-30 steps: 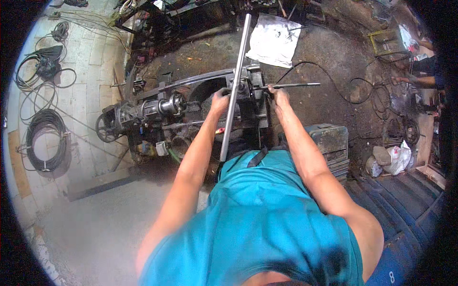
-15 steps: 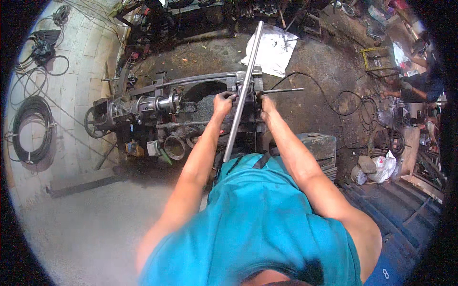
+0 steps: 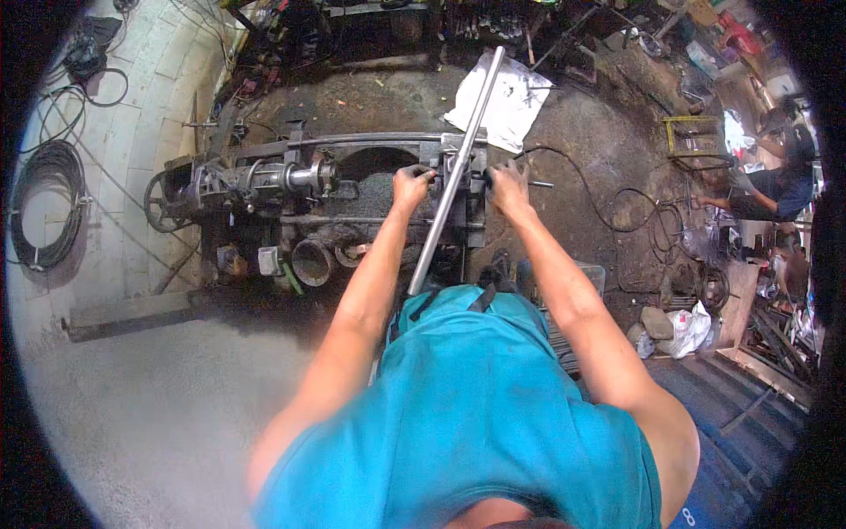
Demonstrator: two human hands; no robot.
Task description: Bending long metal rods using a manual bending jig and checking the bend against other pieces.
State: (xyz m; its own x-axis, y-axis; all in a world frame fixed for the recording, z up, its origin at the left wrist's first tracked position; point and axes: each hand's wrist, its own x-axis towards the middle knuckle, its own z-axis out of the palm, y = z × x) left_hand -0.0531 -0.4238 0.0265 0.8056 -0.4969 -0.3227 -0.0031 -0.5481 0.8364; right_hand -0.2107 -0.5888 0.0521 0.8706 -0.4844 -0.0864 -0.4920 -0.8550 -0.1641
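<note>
A lathe-like machine (image 3: 352, 220) stretches in front of me from the left to the middle. Slantwise across its right end lies a long bare metal pipe (image 3: 458, 167), its near end reaching my waist. My left hand (image 3: 411, 187) is closed just left of the pipe, with blackened fingertips at the machine; what they grip is hidden. On the other side of the pipe my right hand (image 3: 508, 189) is curled at the machine's right end. Beyond it the tip of a thin metal bar (image 3: 541, 184) sticks out. What its fingers hold does not show.
A white sheet (image 3: 511, 106) lies on the stained floor beyond the pipe. A black cable (image 3: 573, 159) winds to the right, near a yellow frame (image 3: 692, 137). Another person (image 3: 775, 167) sits at the far right. Coiled cable (image 3: 44, 207) rests at the left.
My right hand has shifted a little right and now covers most of the thin bar. The left hand stays beside the pipe. The whole view has tilted slightly.
</note>
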